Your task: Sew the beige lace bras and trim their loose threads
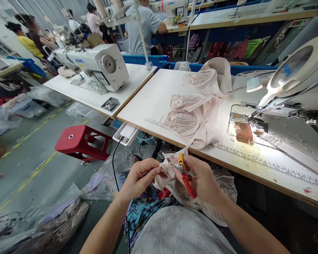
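Observation:
My left hand point(141, 178) is closed in a pinch on the edge of a pale beige lace bra point(163, 180) above my lap. In my right hand point(204, 178) is a pair of thread snips point(188, 185) with red and yellow handles. The snips are against the gathered fabric, and their blade tips are hidden by cloth and fingers. More of the bra's lace hangs below my right hand. A strap runs up from the held piece toward other beige lace bras point(184, 120) heaped on the white sewing table point(145, 102).
To the right stands a lit sewing machine point(302, 102) with a magnifier lens point(287, 67). Another sewing machine point(100, 65) is on the neighbouring table. A red stool point(74, 141) and plastic bags point(103, 180) are on the floor at left. Several people sit working farther back.

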Motion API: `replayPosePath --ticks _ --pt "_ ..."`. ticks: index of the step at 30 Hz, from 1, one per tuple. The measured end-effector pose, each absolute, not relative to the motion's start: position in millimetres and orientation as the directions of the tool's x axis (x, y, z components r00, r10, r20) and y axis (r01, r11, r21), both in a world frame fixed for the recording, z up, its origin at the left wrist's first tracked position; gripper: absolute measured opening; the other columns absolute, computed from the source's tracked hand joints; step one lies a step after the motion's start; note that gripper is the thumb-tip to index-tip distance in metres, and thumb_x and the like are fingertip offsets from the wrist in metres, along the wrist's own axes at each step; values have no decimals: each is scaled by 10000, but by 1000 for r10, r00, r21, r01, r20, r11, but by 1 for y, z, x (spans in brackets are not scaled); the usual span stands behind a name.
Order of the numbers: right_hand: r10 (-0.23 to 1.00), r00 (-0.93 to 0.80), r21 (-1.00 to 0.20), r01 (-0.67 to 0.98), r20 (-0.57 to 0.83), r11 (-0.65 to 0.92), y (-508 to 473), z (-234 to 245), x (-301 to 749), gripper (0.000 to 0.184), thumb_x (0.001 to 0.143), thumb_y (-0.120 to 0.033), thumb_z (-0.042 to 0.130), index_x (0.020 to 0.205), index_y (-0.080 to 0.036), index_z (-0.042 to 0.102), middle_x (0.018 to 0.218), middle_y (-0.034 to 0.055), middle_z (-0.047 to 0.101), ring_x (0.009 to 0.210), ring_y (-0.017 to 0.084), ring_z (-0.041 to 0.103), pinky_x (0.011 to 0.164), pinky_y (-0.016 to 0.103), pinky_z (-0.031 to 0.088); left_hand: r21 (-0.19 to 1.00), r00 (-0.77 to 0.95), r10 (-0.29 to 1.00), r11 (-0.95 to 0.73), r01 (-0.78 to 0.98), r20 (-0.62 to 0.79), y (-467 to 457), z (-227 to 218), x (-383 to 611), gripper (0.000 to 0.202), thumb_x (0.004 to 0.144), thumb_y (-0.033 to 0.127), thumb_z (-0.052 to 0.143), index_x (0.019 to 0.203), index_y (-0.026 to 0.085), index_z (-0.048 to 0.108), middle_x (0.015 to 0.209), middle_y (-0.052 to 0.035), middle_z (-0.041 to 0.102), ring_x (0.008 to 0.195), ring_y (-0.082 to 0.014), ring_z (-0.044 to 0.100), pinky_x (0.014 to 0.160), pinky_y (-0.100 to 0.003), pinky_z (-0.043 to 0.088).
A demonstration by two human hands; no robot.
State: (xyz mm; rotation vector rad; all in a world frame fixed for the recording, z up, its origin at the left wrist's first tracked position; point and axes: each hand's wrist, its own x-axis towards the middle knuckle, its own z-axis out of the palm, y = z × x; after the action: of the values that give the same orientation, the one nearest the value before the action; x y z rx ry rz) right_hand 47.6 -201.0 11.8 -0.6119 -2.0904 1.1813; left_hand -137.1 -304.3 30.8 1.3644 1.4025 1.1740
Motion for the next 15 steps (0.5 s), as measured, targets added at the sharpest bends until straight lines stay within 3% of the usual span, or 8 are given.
replayPosePath --ticks 3,6,10,15 --pt "589 -716 -788 90 374 610 -194 25 48 222 786 -191 559 644 -211 389 596 -46 450 524 85 361 475 212 305 970 -52 997 -43 239 57 -304 33 -142 318 994 339 524 918 137 758 843 -110 710 701 -146 611 565 -202 471" --pt "544 -749 -756 91 377 648 -187 38 48 276 800 -193 541 647 -226 313 568 -66 386 506 77 305 458 207 251 958 -28 996 -73 277 83 -303 37 -149 340 995 365 518 905 132 749 864 -111 694 673 -132 595 552 -200 463" --pt "492 -789 -737 75 368 672 -183 52 50 181 810 -169 508 696 -224 379 606 -43 472 532 93 378 488 211 312 963 -17 990 -133 233 141 -301 41 -152 413 963 484 537 911 127 739 869 -113 666 653 -131 585 516 -203 451" --pt "453 -830 -771 46 324 635 -182 59 52 126 841 -187 522 770 -226 426 705 -4 594 568 108 498 537 219 397 997 -38 996 -75 13 75 -301 42 -149 334 907 457 645 908 134 725 856 -75 637 637 -123 623 550 -208 485"
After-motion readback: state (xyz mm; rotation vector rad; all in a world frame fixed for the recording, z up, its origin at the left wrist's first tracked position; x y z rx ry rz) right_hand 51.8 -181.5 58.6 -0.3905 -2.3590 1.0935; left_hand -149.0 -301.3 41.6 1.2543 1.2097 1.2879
